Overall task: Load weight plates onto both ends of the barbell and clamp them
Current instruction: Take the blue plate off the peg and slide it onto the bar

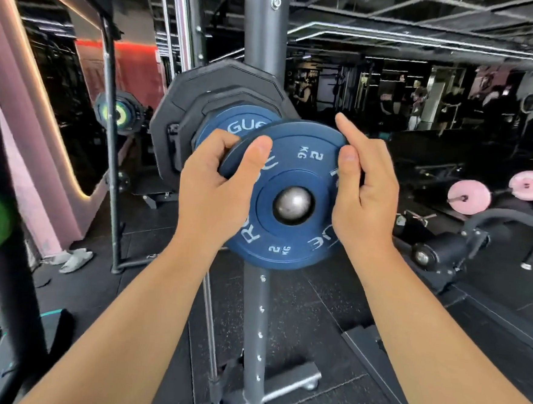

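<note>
As fingers (223, 140) of your left hand (210, 182) and right hand (365, 189) pinch the round blue rubber plate (287, 244), slide it squarely along the steel barbell sleeve (294, 203).

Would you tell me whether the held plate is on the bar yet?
On, barely: the bar end sits in the hole of the plate, apart from the next plate.

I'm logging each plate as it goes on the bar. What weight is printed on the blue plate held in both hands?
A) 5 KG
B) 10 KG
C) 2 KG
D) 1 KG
C: the blue plate, held at its edges by the left hand and the right hand, shows "2 KG" printed in white near its top and again near its bottom.
</note>
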